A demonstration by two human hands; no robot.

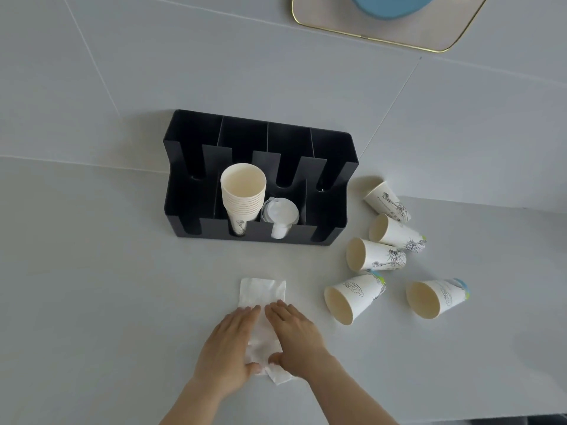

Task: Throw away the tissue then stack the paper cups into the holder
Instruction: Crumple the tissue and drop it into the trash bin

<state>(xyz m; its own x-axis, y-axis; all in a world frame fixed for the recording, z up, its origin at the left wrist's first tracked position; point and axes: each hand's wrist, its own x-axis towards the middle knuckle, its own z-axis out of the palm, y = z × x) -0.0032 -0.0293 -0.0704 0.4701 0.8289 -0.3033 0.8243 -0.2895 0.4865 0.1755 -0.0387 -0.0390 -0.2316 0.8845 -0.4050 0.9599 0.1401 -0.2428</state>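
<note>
Nearest the camera, two bare forearms reach in from the bottom edge over a pale grey table (pixel 92 302). The left hand (pixel 228 345) lies flat, palm down, on the left side of a white tissue (pixel 262 294), fingers stretched forward and thumb tucked against the tissue's near end. The right hand (pixel 296 335) lies the same way on the tissue's right side, its thumb also touching the near end. Neither hand is closed around the tissue; both press on it with fingers extended. The tissue sits on the table between and under the hands, its far part lying flat and uncovered, its near part crumpled.

Beyond the hands stands a black holder (pixel 184 191) with four slotted compartments. The first from the left looks empty. The second holds a stack of paper cups (pixel 243 197), mouth toward the camera. The third holds a stack of white lids (pixel 279 214). The fourth shows nothing inside.

To the right of the holder, five loose paper cups (pixel 376 256) lie on their sides on the table, printed with line drawings, close to one another; the two nearest the camera are well apart from the holder. At the top right edge is a tray (pixel 429 32) with a gold rim, carrying a blue object (pixel 389 6) that is cut off by the frame.
</note>
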